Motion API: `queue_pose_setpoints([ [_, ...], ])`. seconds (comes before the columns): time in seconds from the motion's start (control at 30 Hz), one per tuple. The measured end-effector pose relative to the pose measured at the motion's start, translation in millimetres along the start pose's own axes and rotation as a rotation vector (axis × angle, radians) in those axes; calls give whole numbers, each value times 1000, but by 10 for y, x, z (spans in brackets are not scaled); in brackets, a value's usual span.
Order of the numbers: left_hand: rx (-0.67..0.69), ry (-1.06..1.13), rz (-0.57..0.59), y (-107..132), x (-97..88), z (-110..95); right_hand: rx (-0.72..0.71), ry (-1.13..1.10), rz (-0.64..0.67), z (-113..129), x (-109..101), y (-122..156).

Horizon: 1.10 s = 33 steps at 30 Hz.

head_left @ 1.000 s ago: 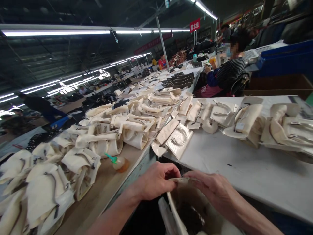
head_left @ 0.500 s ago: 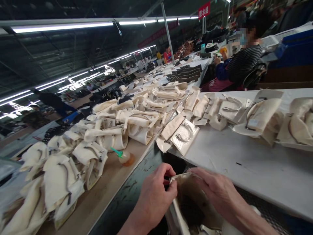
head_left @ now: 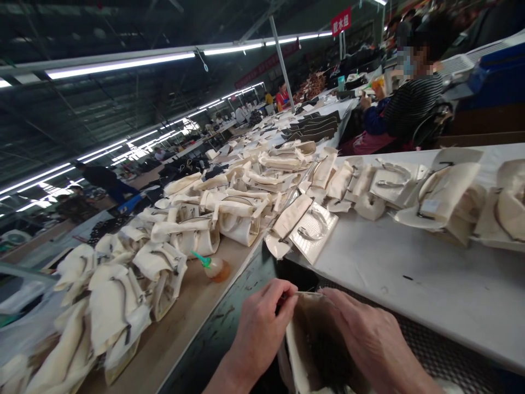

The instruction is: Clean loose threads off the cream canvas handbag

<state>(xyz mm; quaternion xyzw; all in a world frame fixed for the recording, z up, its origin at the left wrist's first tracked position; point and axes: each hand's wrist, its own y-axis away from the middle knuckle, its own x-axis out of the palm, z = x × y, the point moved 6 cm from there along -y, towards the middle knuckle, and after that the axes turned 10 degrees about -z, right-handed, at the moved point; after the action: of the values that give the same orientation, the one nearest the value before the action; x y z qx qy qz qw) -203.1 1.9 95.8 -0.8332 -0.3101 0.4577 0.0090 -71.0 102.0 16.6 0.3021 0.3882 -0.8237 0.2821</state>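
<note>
A cream handbag (head_left: 292, 350), its mouth facing up and its inside dark, is held low in front of me. My left hand (head_left: 266, 323) pinches its top rim at the far left corner between thumb and fingers. My right hand (head_left: 365, 334) grips the same rim on the right, the fingers laid along the edge and the thumb hidden from view. Beyond my hands, a cream bag with a clear cover and a curved handle (head_left: 314, 230) lies at the corner of the white table.
Many cream bags (head_left: 118, 306) crowd the brown table on the left, beside a bottle of amber liquid with a green nozzle (head_left: 213, 268). More bags (head_left: 445, 191) line the white table (head_left: 451, 295). A seated person in a striped top (head_left: 414, 104) works at the back right.
The camera view has shifted slightly, so the tables and bags appear a little farther right. Both hands stay on the bag's rim, and its mouth now shows wider.
</note>
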Motion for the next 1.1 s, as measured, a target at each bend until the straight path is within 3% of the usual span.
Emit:
queue_pose_setpoints([
  [0.37,74,-24,43,-67,46,-128,60,-281,3,-23,-100,-61],
  [0.5,100,-2,17,-67,67,-144,5,-370,-24,61,-182,-157],
  [0.63,98,22,9,-52,81,-144,-64,-378,-5,150,-221,-265],
  [0.8,108,20,-13,-32,76,-161,-141,-329,-84,192,-269,-330],
  [1.1,118,22,-17,-7,67,-183,-185,-357,-136,213,-264,-335],
])
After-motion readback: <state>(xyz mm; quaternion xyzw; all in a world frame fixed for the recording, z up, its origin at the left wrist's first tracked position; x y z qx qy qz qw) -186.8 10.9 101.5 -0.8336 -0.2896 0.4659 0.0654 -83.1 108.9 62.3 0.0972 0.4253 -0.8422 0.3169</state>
